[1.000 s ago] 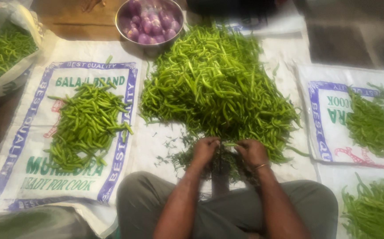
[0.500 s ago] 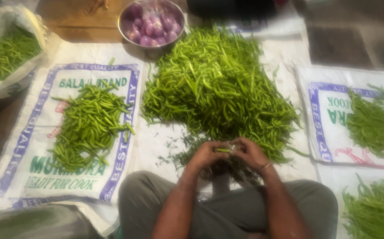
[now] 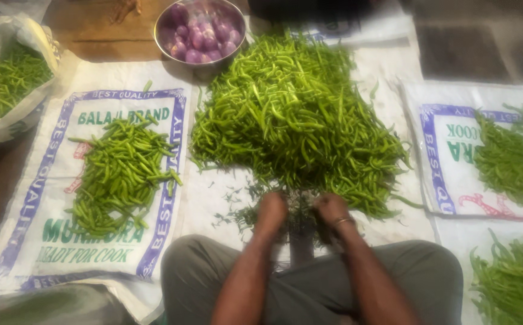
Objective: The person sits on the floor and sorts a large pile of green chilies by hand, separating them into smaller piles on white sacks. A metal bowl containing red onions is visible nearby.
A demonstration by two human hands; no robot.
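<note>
Both hands low and close together, in front of the crossed legs.
The left hand point(image 3: 271, 210) and the right hand point(image 3: 330, 209) were turned down with fingers curled, forearms reaching forward; a bangle sat on the right wrist.

Dim, soft light falls evenly from above, brightest on the central chilli pile point(image 3: 297, 114). The frame's corners sink into shadow. Everything looks slightly blurred, especially the upper edge.

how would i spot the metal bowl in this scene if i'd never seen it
Start at the big heap of green chillies in the middle of the white woven sacks. Look to its far left corner, away from the person's hands: the round shiny steel bowl stands there. It alone holds small purple onions; everything else around is green.
</note>
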